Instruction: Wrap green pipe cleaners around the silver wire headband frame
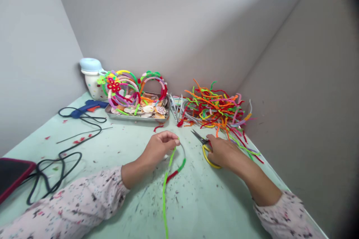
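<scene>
Left hand (157,146): fingertips pinched on a green pipe cleaner (166,183) trailing toward the wearer. Right hand (223,152): curled over yellow-handled scissors (204,146) lying on the table. Beyond the right hand: loose pipe-cleaner heap (217,109); beyond the left: tray of headbands (134,101).

No text, label, brand, number or sign can be read anywhere in the view. A small printed pattern is seen on the white jar (92,82) at the back of the table (196,201), but no letters can be made out.
</scene>
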{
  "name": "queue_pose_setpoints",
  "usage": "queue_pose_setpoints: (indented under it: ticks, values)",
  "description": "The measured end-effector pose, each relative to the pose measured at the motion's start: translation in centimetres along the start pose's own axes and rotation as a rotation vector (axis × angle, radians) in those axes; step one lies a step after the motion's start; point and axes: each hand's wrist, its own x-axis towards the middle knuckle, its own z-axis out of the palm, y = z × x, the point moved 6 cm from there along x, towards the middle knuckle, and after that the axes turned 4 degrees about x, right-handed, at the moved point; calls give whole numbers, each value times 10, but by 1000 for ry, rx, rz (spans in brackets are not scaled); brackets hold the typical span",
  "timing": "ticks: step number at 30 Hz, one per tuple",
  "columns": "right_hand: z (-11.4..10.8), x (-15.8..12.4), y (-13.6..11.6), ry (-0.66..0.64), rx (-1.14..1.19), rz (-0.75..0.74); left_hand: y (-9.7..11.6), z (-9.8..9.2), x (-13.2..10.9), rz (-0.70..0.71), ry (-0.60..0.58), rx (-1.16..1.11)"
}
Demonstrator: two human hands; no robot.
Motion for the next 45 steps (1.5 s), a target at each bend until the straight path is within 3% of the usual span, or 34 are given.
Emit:
queue_pose_setpoints:
  ticks: [7, 13, 22, 45]
  values:
    - [-22, 2, 13, 150, 371, -98, -3, -1, 1, 5, 5, 42]
    - [-36, -17, -16, 115, 650, -375, 1, 1, -2, 8, -15, 44]
    - [-28, -29, -52, 169, 553, -497, -2, 2, 1, 76, -71, 15]
    - [-26, -33, -58, 200, 513, -536, 3, 8, -4, -6, -71, 57]
